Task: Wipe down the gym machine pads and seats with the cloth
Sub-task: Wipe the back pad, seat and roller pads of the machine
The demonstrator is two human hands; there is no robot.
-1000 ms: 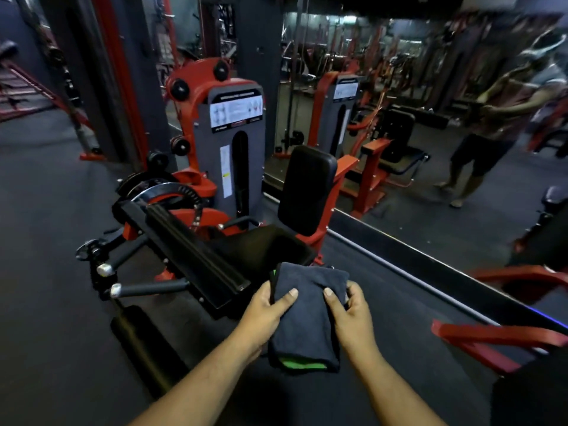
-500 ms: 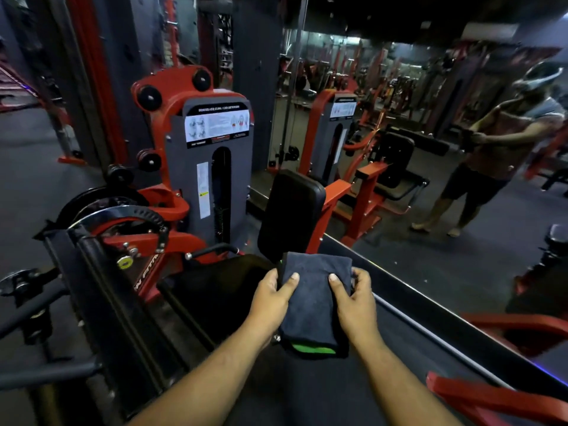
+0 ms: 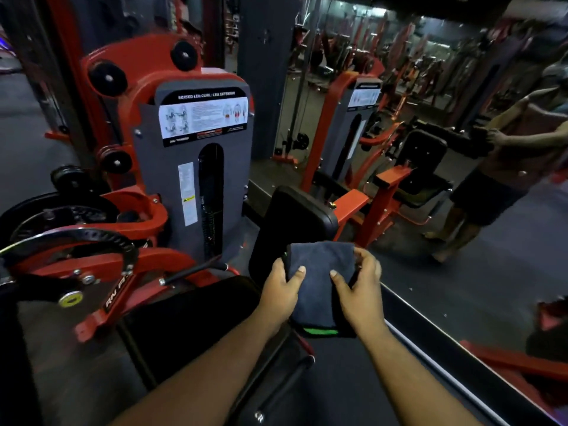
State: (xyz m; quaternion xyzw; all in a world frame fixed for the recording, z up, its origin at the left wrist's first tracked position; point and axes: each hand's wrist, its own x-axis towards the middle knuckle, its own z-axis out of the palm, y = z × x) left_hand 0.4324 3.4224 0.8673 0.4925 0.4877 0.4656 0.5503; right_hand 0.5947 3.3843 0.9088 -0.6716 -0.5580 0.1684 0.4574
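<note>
You hold the folded dark cloth (image 3: 319, 281) between both hands, in front of the lower part of the upright black back pad (image 3: 295, 219) of the leg machine (image 3: 196, 167). Your left hand (image 3: 281, 290) grasps the cloth's left edge, thumb lying across its face and fingers curled behind. Your right hand (image 3: 359, 290) grasps the right edge the same way, thumb on the front and fingers wrapped round the side. A strip of green shows along the cloth's bottom fold. Whether the cloth touches the back pad cannot be told from here. Below your left forearm lies the black seat (image 3: 190, 315), running out from the foot of the back pad. To the left of the seat stands the grey weight cover with a white instruction label (image 3: 203, 118) near its top, set in a red frame with black round knobs. To the right a wall mirror (image 3: 430, 149) reflects the machine and a standing person with arms held forward.
</note>
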